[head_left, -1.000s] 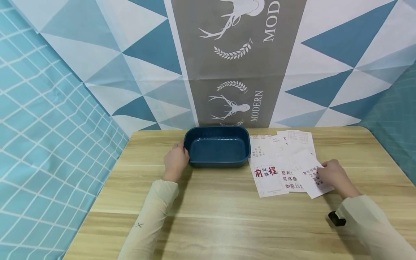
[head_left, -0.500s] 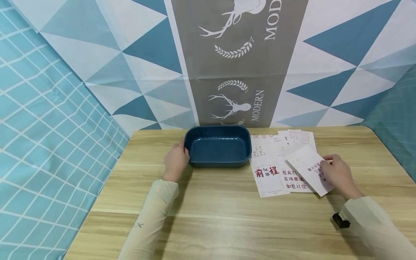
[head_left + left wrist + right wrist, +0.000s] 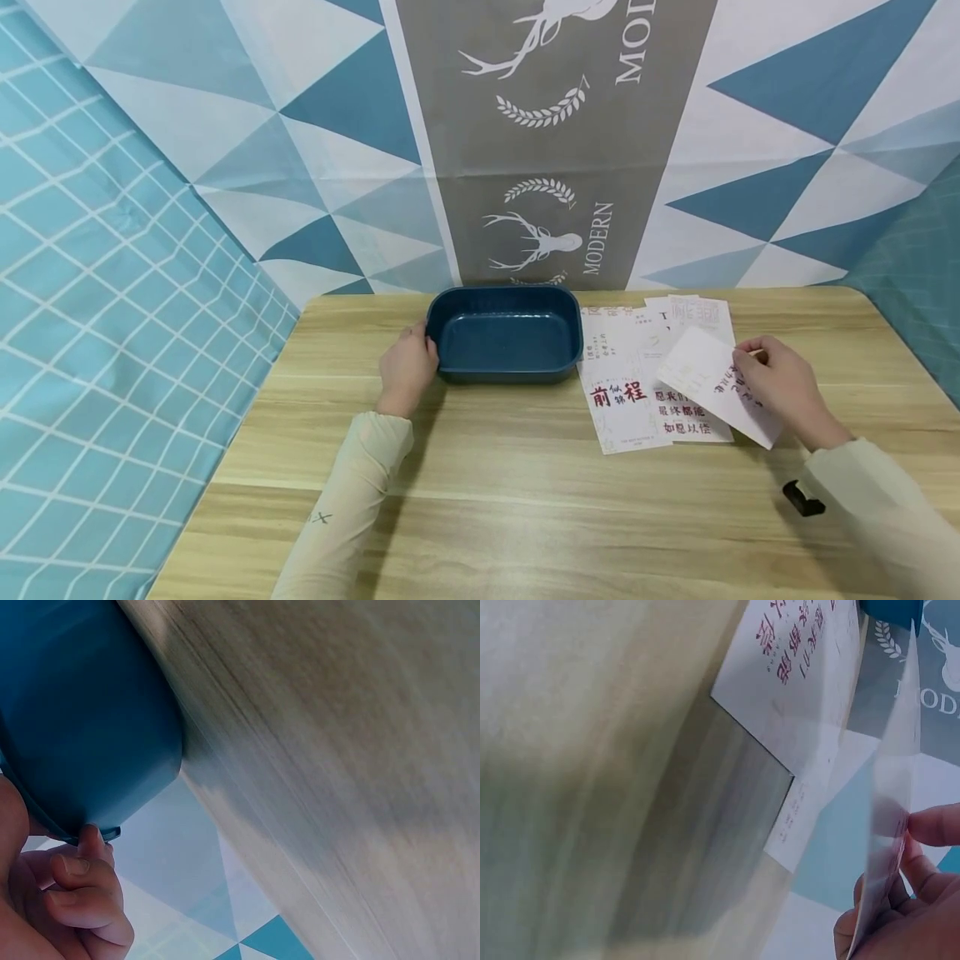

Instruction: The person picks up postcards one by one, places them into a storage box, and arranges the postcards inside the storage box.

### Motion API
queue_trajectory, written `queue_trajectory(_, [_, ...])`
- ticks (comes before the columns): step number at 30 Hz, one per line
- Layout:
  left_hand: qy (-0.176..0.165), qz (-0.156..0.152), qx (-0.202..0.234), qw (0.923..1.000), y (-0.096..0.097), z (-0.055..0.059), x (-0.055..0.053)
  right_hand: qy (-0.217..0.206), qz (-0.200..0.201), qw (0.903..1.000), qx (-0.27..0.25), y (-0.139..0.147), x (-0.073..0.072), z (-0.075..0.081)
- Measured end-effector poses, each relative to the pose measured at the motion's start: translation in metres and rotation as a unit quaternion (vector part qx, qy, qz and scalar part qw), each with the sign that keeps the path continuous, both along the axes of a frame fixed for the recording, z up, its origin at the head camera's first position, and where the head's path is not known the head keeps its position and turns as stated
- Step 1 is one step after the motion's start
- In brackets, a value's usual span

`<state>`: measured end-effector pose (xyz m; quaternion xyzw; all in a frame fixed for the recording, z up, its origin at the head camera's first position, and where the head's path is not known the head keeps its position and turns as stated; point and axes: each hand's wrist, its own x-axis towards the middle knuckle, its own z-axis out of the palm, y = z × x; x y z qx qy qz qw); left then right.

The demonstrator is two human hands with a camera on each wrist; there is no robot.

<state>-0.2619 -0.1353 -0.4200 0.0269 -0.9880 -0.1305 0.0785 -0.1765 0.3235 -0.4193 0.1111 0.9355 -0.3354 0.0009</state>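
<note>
One card (image 3: 716, 385) we pinch in our right hand (image 3: 783, 387); one tray (image 3: 504, 343), left of that pinch, our left hand (image 3: 407, 369) grips.

Table (image 3: 487, 500) (wood-grained); on it tray (image 3: 504, 377), cards (image 3: 626, 421)

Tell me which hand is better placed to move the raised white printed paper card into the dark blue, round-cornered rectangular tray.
The right hand, likely: it pinches the card by its edge. The left hand grips the tray at its left end, away from the card.
</note>
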Motion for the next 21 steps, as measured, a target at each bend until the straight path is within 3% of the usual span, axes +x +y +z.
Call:
queue_trajectory(12, [-0.001,0.005,0.005,1.0,0.0,0.0,0.0,0.02,0.067,0.9967,0.041,-0.009,-0.012,0.019])
queue_trajectory(21, [-0.007,0.009,0.004,0.9999,0.001,0.001,0.0,0.032,0.105,0.9931,0.039,-0.017,-0.017,0.03])
